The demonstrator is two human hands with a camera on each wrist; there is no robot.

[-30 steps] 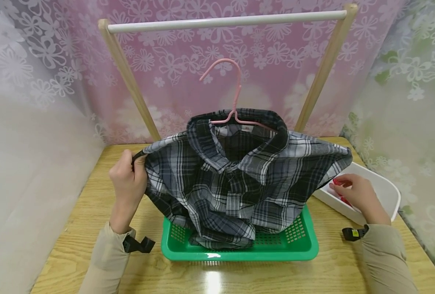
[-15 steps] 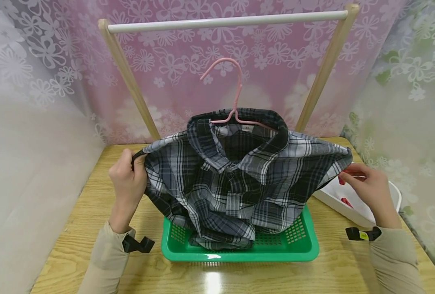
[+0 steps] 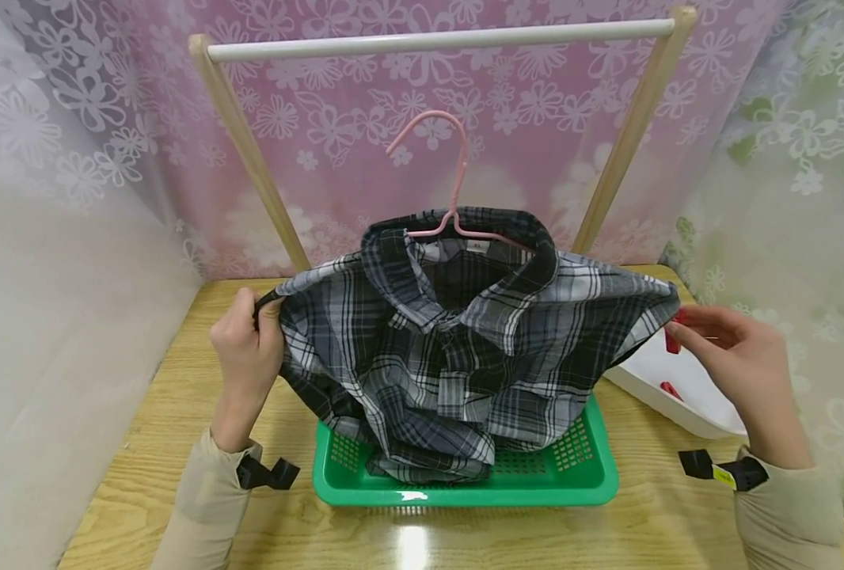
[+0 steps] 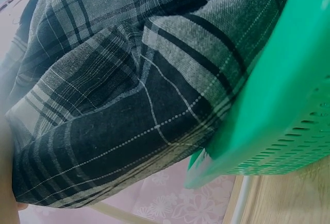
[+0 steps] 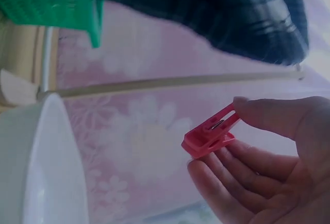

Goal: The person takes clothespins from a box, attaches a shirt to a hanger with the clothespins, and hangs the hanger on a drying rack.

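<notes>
A black, grey and white plaid shirt (image 3: 465, 340) hangs on a pink hanger (image 3: 450, 198), its lower part bunched in a green basket (image 3: 579, 475). My left hand (image 3: 244, 348) grips the shirt's left shoulder end. My right hand (image 3: 735, 356) pinches a red clothespin (image 3: 673, 339) just beside the shirt's right shoulder end. In the right wrist view the red clothespin (image 5: 211, 134) sits between thumb and fingers, below the dark shirt (image 5: 221, 13). The left wrist view is filled by the plaid shirt (image 4: 118, 100) and the green basket (image 4: 289, 100).
A wooden rack with a white rail (image 3: 436, 41) stands behind the basket on the wooden table (image 3: 151, 443). A white tub (image 3: 671, 388) at the right holds another red clothespin (image 3: 670, 389). Flowered curtains surround the table.
My right hand has lifted out of the white tub with a red clothespin and moved up to the shirt's right shoulder end. The left hand has stayed put.
</notes>
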